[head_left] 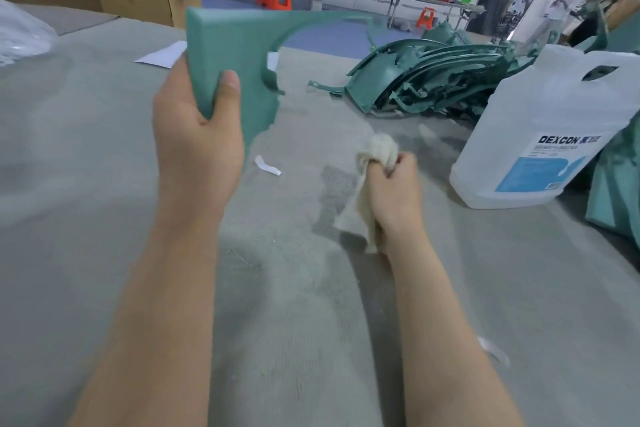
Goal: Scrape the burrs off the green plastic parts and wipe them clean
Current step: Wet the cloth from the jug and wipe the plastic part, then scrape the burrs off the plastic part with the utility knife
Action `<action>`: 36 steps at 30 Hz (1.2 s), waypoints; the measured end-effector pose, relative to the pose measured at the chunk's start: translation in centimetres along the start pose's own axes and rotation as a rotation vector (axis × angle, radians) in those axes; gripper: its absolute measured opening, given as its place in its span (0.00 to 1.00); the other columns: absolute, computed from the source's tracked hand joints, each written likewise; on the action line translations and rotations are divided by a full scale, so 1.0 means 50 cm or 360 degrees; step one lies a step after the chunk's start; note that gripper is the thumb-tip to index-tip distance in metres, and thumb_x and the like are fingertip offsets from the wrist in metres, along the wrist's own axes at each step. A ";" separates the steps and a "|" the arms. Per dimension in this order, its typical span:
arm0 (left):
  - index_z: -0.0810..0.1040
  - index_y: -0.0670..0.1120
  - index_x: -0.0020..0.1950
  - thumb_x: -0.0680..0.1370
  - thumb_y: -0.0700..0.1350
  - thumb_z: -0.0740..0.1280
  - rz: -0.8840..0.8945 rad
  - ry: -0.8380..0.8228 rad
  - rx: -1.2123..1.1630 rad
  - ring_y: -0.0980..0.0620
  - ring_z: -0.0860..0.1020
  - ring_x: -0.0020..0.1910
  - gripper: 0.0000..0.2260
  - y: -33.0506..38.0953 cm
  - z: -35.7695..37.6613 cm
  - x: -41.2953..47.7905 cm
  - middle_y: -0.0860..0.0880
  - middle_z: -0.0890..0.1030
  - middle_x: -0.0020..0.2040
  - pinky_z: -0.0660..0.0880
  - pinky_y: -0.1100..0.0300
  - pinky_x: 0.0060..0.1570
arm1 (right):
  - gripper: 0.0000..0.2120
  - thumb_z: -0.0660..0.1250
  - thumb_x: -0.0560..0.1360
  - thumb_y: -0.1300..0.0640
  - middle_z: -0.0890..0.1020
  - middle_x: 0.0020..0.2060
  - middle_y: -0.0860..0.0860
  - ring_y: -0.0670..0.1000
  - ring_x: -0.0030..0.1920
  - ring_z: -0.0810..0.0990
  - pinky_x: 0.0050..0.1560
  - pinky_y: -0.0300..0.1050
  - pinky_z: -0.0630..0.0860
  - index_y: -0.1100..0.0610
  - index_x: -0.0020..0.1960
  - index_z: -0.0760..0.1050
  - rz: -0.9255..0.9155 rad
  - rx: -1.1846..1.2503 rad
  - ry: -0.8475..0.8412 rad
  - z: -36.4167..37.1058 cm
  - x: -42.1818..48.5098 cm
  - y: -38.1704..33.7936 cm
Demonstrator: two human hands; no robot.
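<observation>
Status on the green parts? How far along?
Done: can't tell which parts are finished. In hand: left hand holds one green part up; right hand grips a rag, apart from the part. Left: a pile of parts beside the jug.

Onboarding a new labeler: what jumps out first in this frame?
First, the green plastic part held up at centre-left by the left hand, its thumb on the near face. Just right of it, the right hand grips a bunched white rag above the grey table. Behind them lies a pile of green parts, with a translucent DEXCON jug at right.
</observation>
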State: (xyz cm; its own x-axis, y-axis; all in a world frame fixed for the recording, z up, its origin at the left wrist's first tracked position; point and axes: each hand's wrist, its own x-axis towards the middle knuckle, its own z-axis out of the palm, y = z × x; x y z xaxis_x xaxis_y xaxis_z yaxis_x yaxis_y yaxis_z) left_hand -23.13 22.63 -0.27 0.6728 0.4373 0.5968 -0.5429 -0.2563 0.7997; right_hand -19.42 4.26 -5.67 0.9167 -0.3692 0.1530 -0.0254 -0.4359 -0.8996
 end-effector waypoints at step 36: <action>0.66 0.40 0.72 0.81 0.49 0.60 -0.1233 0.2446 -0.1165 0.47 0.77 0.58 0.22 -0.004 -0.833 -0.301 0.42 0.73 0.68 0.69 0.55 0.61 | 0.26 0.55 0.82 0.46 0.68 0.70 0.63 0.61 0.69 0.67 0.64 0.52 0.69 0.64 0.71 0.64 -0.1419 -0.0923 -0.2488 0.671 -0.875 -0.291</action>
State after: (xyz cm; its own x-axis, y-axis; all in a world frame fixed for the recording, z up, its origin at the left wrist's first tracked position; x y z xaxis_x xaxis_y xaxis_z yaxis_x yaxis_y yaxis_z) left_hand -54.09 52.01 -12.11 0.0866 0.6618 -0.7446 -0.7380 0.5447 0.3983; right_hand -45.76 54.29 -12.99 0.2169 0.9205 -0.3252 0.7895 -0.3613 -0.4962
